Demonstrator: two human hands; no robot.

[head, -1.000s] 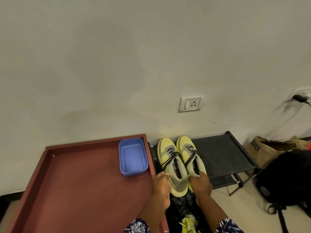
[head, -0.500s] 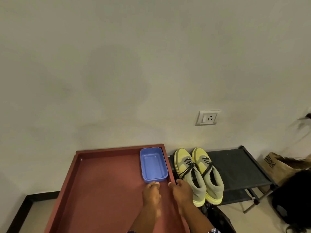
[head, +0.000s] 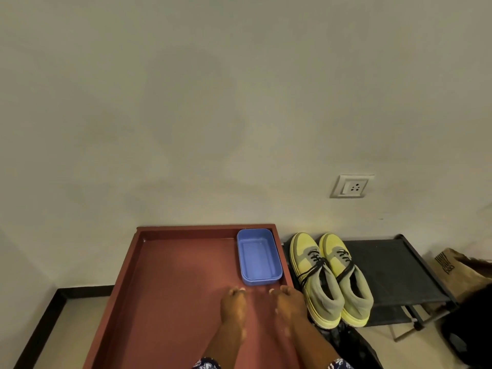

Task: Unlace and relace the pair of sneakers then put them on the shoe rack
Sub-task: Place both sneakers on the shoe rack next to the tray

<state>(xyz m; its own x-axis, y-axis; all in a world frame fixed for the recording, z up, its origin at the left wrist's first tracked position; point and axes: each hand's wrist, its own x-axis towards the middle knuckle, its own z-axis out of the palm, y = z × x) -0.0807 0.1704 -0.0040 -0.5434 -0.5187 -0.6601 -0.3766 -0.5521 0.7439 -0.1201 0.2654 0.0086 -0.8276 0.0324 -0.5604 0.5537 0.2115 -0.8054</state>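
Observation:
Two yellow-and-grey sneakers with black laces, the left sneaker (head: 312, 278) and the right sneaker (head: 346, 275), stand side by side, toes to the wall, on the left end of the black shoe rack (head: 391, 272). My left hand (head: 234, 304) and my right hand (head: 288, 302) hover over the red tray table (head: 170, 288), just left of the sneakers, fingers pointing forward and loosely curled down. Neither hand holds anything. My right hand is close to the left sneaker's side but apart from it.
A blue plastic tub (head: 258, 257) sits in the table's far right corner, just ahead of my hands. A wall socket (head: 351, 186) is above the rack. A brown paper bag (head: 458, 270) and a dark bag (head: 468, 328) lie right of the rack.
My hands let go of the sneakers' heels and moved left, off the rack and over the red table. The sneakers stay on the rack. The view swung left.

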